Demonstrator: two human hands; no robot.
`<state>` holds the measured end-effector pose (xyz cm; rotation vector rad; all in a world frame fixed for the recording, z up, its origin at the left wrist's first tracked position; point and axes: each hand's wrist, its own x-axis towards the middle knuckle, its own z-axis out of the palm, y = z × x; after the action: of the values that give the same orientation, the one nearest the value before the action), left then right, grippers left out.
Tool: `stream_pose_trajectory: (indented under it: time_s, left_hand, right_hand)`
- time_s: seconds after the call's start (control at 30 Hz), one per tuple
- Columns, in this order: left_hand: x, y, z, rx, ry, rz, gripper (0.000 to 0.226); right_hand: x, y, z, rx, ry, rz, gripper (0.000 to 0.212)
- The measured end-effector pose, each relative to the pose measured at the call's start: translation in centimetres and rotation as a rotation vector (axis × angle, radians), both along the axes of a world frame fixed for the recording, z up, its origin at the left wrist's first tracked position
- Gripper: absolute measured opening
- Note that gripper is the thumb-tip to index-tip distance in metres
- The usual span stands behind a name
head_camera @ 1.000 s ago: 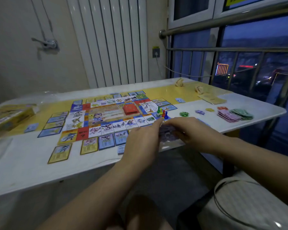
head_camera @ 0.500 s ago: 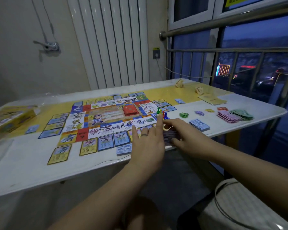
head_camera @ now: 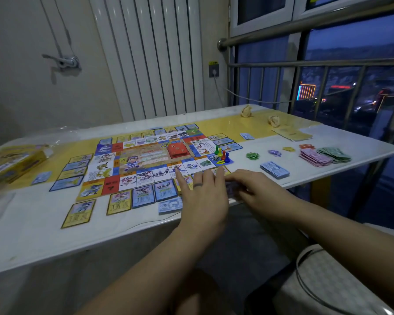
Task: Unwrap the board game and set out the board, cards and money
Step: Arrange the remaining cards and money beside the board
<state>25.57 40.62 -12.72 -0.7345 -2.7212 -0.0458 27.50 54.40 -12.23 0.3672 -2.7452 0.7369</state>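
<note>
Slippage off the white table's [head_camera: 32, 223] near edge is risked for the blurred purplish paper stack [head_camera: 230, 189] pinched by the right hand [head_camera: 257, 193], and blue-bordered cards [head_camera: 165, 191] could be scuffed by the spread-open left hand [head_camera: 203, 196].

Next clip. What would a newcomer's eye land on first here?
The colourful game board fills the middle of the white table, ringed by cards, with a red deck at its centre and coloured pawns at its right corner. Both hands meet at the near edge: the left hand with fingers spread, the right hand over something purple and blurred. Stacks of play money lie at right.
</note>
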Motion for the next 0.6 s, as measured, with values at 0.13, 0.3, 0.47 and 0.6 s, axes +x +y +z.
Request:
stream_pose_trajectory:
  time_s: [0.13, 0.3, 0.47, 0.6]
  left_hand:
    - [-0.3, -1.3, 0.8, 0.590, 0.023, -0.133, 0.053]
    - [2.0, -1.8, 3.6, 1.793, -0.901, -0.289, 0.051]
    - [3.5, -2.4, 4.0, 2.231, -1.044, -0.288, 0.045]
    - [3.2, -4.4, 3.0, 2.299, -1.153, -0.197, 0.044]
  right_hand:
    - [0.6, -0.3, 2.4, -0.258, 0.098, -0.068, 0.035]
    - [1.4, -3.3, 3.8, -0.481, 0.433, -0.066, 0.026]
    - [1.8, -6.0, 1.6, -0.136, 0.494, 0.196, 0.020]
    - [2.0, -5.6, 1.7, 0.147, 0.463, 0.284, 0.031]
